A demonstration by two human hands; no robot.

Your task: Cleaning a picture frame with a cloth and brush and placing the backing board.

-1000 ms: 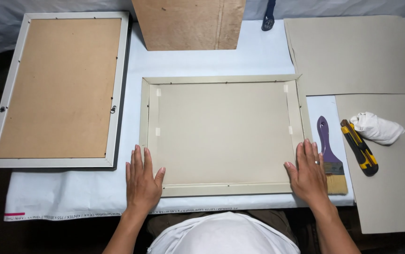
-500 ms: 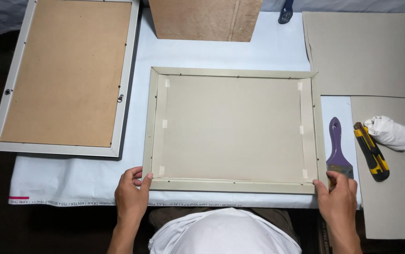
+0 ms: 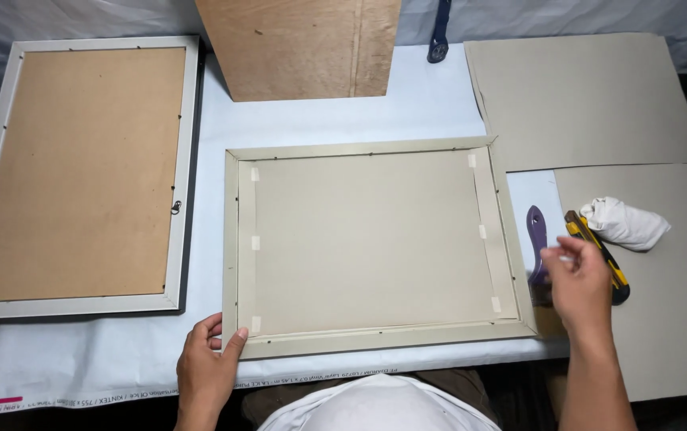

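A beige picture frame (image 3: 375,247) lies face down on the white-covered table, its grey backing taped along the left and right edges. My left hand (image 3: 206,367) grips the frame's near left corner, thumb on top. Off the frame's right side, my right hand (image 3: 576,283) hovers with fingers apart and nothing in it, just over a purple-handled brush (image 3: 536,231). A yellow-and-black utility knife (image 3: 599,254) lies right beside that hand.
A larger white frame (image 3: 80,172) with a brown back lies at the left. A brown board (image 3: 304,48) stands at the back. Grey card sheets (image 3: 583,100) cover the right side, with a crumpled white cloth (image 3: 624,222) on them. A dark blue tool (image 3: 439,32) lies behind.
My right hand has left the frame's near right corner and moved right and up over the brush and knife. My left hand has slid to the frame's near left corner.
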